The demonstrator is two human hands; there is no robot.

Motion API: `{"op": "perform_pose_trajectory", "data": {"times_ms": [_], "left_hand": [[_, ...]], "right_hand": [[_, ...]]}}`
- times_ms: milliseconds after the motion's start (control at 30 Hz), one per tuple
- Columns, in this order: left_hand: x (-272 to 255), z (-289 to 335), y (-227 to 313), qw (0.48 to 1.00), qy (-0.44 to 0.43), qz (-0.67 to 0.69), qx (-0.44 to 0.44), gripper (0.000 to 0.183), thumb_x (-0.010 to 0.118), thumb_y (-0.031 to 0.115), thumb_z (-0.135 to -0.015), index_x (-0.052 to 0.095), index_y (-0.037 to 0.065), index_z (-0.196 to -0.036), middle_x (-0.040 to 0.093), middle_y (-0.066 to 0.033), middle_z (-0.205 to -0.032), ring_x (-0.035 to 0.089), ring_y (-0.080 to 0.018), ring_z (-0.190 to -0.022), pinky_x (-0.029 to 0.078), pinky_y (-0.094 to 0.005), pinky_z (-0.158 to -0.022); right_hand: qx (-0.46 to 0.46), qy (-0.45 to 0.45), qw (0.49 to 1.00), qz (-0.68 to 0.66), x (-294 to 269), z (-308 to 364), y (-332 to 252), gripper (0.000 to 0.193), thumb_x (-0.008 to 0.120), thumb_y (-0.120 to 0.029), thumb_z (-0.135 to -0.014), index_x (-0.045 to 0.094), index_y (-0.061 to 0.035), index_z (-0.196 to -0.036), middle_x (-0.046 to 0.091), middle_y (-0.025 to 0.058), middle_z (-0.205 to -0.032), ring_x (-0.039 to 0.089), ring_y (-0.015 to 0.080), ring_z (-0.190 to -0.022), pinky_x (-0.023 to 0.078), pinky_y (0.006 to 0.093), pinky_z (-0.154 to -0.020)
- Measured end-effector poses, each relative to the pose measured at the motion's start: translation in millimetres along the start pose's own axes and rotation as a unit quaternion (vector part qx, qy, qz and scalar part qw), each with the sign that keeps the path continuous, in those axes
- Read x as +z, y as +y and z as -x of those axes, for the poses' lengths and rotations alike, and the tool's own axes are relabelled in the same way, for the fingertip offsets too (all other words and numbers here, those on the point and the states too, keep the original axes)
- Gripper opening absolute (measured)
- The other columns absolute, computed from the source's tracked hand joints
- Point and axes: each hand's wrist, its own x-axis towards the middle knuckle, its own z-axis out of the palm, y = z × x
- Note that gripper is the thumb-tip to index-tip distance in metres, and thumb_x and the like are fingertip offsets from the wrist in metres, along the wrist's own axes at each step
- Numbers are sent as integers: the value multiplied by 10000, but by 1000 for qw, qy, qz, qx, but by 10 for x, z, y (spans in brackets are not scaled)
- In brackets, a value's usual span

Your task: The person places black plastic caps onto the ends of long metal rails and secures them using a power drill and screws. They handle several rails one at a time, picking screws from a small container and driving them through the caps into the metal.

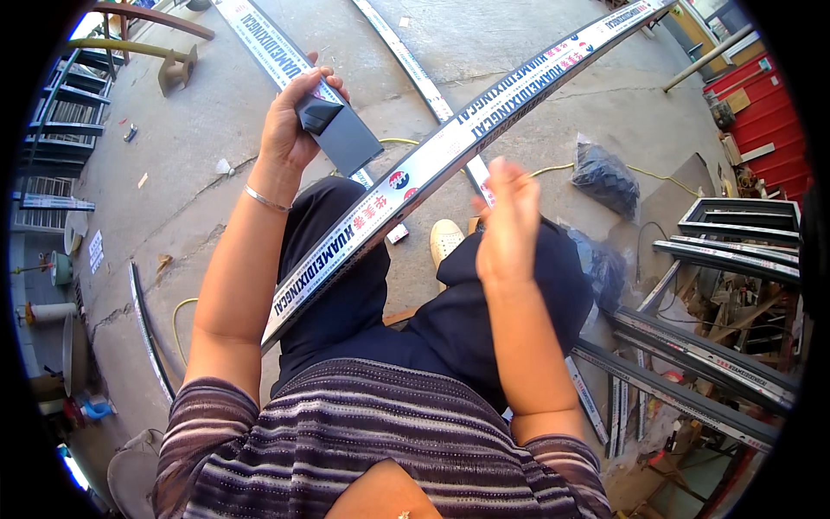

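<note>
My left hand [298, 117] is closed around a dark grey flat-faced piece [350, 143] with a black block-like part [318, 117] against it. A white-filmed bar [264, 48] reaches up to that hand from the far left; whether it joins the grey piece, I cannot tell. Across my lap lies a long window-frame profile [415, 177], its top covered in printed white film, slanting from near left to far right. My right hand [507, 221] is raised above my right thigh, just right of this profile. Motion smears its fingers, and nothing held shows clearly.
Another filmed bar [406, 65] lies on the concrete floor ahead. At right sit a clear bag of dark parts [605, 180], stacked frames [743, 225] and more profiles [692, 394]. A curved strip [147, 329] and a yellow hose [177, 324] lie at left.
</note>
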Motion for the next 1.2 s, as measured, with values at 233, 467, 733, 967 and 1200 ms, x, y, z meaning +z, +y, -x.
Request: {"op": "perform_pose_trajectory", "data": {"times_ms": [233, 467, 733, 967, 1200], "left_hand": [[-239, 35, -128, 998, 49, -10, 41, 589, 621, 76, -852, 302, 50, -1346, 568, -98, -955, 614, -194, -875, 567, -379, -765], [-377, 195, -172, 995, 83, -28, 39, 582, 626, 76, -841, 339, 36, -1346, 577, -103, -962, 623, -183, -836, 563, -360, -747], [-248, 388, -155, 997, 71, 28, -8, 574, 582, 154, -874, 335, 26, -1376, 521, -77, -978, 551, -133, -806, 498, -315, -778], [-386, 407, -255, 993, 99, 45, -55, 584, 579, 169, -863, 338, 22, -1375, 515, -68, -952, 539, -136, -789, 484, -310, -754], [-367, 373, -355, 992, 95, 69, -45, 604, 592, 182, -852, 344, 14, -1377, 514, -70, -946, 539, -136, -769, 476, -298, -726]], "right_hand": [[260, -235, 937, -19, 243, 384, 725, 593, 785, -334, -798, 473, -24, -1195, 618, 59, -1019, 603, 137, -904, 500, 304, -766], [243, -267, 932, 31, 190, 443, 690, 338, 686, -132, -863, 534, 3, -1133, 642, 91, -1018, 646, 165, -917, 548, 316, -786], [199, -280, 939, 21, 215, 525, 599, 622, 775, -120, -790, 420, 25, -1279, 606, 105, -1092, 596, 181, -1009, 480, 327, -911], [245, -318, 910, 103, 214, 473, 528, 661, 782, -213, -786, 380, 10, -1261, 592, 98, -1081, 583, 159, -968, 482, 295, -857], [263, -335, 898, 113, 223, 412, 499, 629, 754, -181, -808, 374, 29, -1263, 594, 104, -1088, 584, 161, -973, 485, 294, -853]]}}
